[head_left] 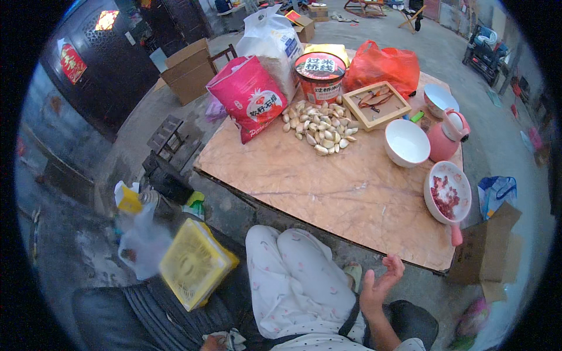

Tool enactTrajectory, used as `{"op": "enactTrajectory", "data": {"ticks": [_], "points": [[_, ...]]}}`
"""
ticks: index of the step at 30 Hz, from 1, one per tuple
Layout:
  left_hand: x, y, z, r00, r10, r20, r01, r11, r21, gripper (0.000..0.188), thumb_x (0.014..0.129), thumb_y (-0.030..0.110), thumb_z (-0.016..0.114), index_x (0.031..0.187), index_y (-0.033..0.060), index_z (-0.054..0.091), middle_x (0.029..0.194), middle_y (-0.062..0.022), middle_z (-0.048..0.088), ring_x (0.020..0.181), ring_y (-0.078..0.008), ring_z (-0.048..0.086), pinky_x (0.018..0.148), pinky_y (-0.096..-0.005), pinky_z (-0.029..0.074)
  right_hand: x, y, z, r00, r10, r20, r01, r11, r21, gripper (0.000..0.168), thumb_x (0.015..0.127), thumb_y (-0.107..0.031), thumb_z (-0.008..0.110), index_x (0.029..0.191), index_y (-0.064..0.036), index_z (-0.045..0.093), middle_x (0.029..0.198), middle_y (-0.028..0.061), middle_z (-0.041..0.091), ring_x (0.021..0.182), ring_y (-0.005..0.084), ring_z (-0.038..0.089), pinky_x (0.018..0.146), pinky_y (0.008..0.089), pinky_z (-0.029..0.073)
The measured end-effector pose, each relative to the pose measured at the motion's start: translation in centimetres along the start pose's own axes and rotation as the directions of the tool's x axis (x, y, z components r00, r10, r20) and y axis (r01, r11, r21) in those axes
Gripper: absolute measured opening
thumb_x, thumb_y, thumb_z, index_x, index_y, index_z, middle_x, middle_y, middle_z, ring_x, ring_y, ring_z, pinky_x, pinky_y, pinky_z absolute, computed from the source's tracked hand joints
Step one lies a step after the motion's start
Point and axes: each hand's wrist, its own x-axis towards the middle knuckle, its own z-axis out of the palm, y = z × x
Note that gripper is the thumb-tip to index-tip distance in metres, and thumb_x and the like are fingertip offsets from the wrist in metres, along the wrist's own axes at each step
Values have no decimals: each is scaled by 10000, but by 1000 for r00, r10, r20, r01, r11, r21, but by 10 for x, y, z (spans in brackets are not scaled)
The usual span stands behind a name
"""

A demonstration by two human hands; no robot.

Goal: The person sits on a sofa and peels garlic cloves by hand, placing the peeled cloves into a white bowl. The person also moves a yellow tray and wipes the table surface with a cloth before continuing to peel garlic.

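My right hand [381,283] is raised beside my right thigh, near the table's front edge, with its fingers apart and nothing in them. My left hand [214,343] is at the bottom edge, partly cut off, touching a crumpled pale cloth or tissue [235,340]; its grip is unclear. On the wooden table [307,175] lies a heap of garlic cloves [327,127]. Behind it stand a pink printed bag [250,96] and an instant noodle tub [320,77]. To the right are a white bowl [407,143] and a pink-handled bowl with red seeds [447,193].
A wooden tray [376,105] holds eyeglasses. A pink jug [445,136], another bowl [440,101] and a red plastic bag [382,66] stand on the table. A yellow box [197,263] lies on the dark seat at left. Cardboard [487,250] stands by the table's right corner.
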Motion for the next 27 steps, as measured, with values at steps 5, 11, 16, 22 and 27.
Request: {"op": "enactTrajectory", "data": {"ticks": [5,11,16,22,27], "points": [[-10,35,-40,843,117,-525,-229,961,-154,362,786,257,563,1113,101,559,1069,-167,545,1003,-350,504,853,-403,413,-6,-8,-6,999,-2,34,5,998,-66,514,748,-51,526,1214,6,318,1139,173,357,1002,264,389,873,363,338],[-59,175,-177,727,264,-634,-291,955,63,355,803,213,554,1121,58,529,1070,-170,540,980,-360,509,840,-419,415,-31,12,-14,949,243,200,-226,969,-100,410,784,-61,508,1177,-7,407,1076,158,412,893,250,434,811,342,366],[-30,232,-186,588,493,-642,-523,836,163,343,838,279,513,1088,44,517,1027,-161,549,946,-358,523,806,-438,421,-84,62,-24,821,499,277,-458,865,-204,376,842,-170,508,1161,20,447,1083,177,447,938,260,476,821,348,389],[20,262,-141,661,306,-685,-436,900,-20,280,869,287,466,844,8,481,887,-199,555,865,-393,529,706,-454,426,-113,82,-38,765,559,319,-546,826,-138,355,859,-225,513,1130,3,493,1021,156,522,919,256,534,819,335,416],[27,246,-128,636,450,-627,-589,808,-17,269,865,285,453,820,24,501,807,-216,545,798,-390,533,657,-472,407,-98,79,-30,742,485,463,-490,864,-118,313,857,-220,517,1086,-8,530,942,147,563,861,243,564,769,322,441]]}}
